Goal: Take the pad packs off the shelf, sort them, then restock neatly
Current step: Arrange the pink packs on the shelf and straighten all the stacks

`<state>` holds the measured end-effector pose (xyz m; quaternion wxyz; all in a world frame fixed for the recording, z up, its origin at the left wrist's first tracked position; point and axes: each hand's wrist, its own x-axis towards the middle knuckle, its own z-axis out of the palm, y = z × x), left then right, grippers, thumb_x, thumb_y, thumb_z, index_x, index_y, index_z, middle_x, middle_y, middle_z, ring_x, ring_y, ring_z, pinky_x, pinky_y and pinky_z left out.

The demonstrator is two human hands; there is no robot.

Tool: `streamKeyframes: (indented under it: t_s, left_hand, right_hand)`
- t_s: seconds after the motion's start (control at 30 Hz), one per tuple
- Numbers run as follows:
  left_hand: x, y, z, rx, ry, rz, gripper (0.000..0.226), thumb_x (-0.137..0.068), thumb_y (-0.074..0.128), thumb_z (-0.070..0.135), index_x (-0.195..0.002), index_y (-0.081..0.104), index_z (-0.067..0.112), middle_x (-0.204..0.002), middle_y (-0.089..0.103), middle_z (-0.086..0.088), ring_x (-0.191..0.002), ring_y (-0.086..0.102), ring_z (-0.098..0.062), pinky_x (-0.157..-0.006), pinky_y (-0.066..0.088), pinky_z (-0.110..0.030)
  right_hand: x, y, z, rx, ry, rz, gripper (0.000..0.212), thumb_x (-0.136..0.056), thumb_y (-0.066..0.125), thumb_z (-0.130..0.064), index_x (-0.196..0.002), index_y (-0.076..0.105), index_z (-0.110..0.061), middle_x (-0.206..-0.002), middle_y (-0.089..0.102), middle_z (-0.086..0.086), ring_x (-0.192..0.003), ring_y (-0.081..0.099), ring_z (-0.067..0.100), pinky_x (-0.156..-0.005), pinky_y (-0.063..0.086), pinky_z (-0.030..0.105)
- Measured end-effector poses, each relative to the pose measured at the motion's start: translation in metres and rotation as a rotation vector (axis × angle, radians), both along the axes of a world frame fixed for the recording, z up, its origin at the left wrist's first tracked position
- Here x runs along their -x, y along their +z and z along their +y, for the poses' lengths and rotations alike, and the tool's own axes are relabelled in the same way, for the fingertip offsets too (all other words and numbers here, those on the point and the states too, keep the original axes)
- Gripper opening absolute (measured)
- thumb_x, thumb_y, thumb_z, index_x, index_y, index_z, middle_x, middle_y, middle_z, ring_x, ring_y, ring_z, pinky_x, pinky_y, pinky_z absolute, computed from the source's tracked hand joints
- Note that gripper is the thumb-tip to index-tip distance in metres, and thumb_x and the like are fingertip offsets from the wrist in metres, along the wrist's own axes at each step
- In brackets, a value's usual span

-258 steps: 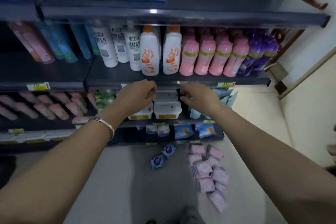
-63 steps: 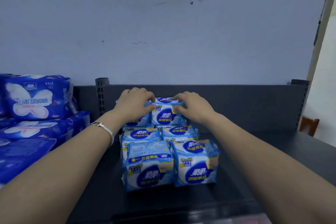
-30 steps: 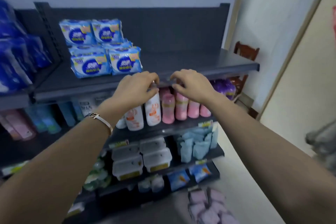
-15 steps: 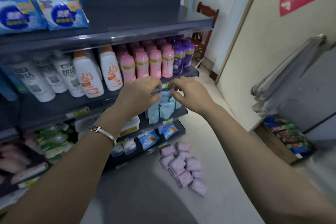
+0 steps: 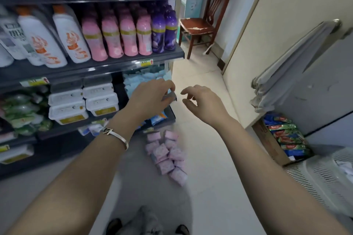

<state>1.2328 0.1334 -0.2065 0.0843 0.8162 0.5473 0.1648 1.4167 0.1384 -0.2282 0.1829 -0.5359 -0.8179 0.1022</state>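
Note:
Several pink pad packs (image 5: 166, 155) lie in a loose pile on the floor at the foot of the shelf unit. Light blue packs (image 5: 142, 80) stand on the third shelf, and a few blue packs (image 5: 157, 118) lie on the lowest shelf. My left hand (image 5: 152, 96) hovers in front of the light blue packs, fingers loosely curled, holding nothing. My right hand (image 5: 203, 102) hangs beside it over the aisle, also loosely curled and empty. Both hands are well above the pink pile.
Pink and purple bottles (image 5: 131, 32) and white bottles (image 5: 55, 38) fill the upper shelf; white tubs (image 5: 84, 103) sit below. A wooden chair (image 5: 200, 19) stands at the aisle's end. A cloth-draped cabinet (image 5: 298, 74) and a box of snack packs (image 5: 284, 135) are on the right.
The view has dropped from the top shelf's blue packs to the lower shelves and floor. Both hands came down with it, moved apart and hold nothing.

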Motion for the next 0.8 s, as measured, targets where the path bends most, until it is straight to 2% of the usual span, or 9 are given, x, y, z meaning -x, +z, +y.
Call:
streamKeyframes:
  t_s: [0.2,0.43,0.57,0.8]
  left_hand:
    - [-0.041,-0.031,-0.008,0.090,0.063,0.059,0.025,-0.094,0.051,0.031,-0.116,0.055,0.019,-0.101,0.058,0.001,-0.091,0.054,-0.020,-0.068,0.036,-0.030]
    - [-0.062,-0.049,0.026,0.155,0.047,0.102,0.027,-0.094,0.050,0.032,-0.118,0.055,0.020,-0.108,0.057,0.000,-0.096,0.054,-0.020,-0.075,0.041,-0.033]
    - [-0.073,-0.070,0.057,0.201,0.032,0.073,0.029,-0.093,0.051,0.032,-0.119,0.054,0.021,-0.112,0.059,0.002,-0.101,0.054,-0.020,-0.076,0.037,-0.032]
    - [-0.082,-0.107,0.087,0.393,0.061,0.078,0.034,-0.095,0.048,0.031,-0.128,0.048,0.022,-0.118,0.053,-0.001,-0.108,0.050,-0.020,-0.082,0.043,-0.035]
  right_hand:
    - [-0.046,-0.029,-0.003,0.104,0.026,0.006,0.024,-0.093,0.055,-0.021,-0.114,0.063,-0.017,-0.099,0.064,0.006,-0.093,0.057,0.028,-0.079,0.046,0.040]
    - [-0.061,-0.049,0.023,0.197,0.019,0.025,0.023,-0.094,0.054,-0.022,-0.115,0.062,-0.018,-0.102,0.062,0.003,-0.095,0.057,0.026,-0.081,0.045,0.037]
    - [-0.075,-0.062,0.045,0.262,-0.020,0.002,0.027,-0.094,0.053,-0.023,-0.119,0.061,-0.021,-0.105,0.062,0.001,-0.099,0.056,0.024,-0.080,0.045,0.034]
    - [-0.090,-0.091,0.082,0.368,-0.053,-0.049,0.030,-0.095,0.051,-0.024,-0.124,0.057,-0.021,-0.112,0.061,0.001,-0.105,0.054,0.022,-0.085,0.044,0.035]
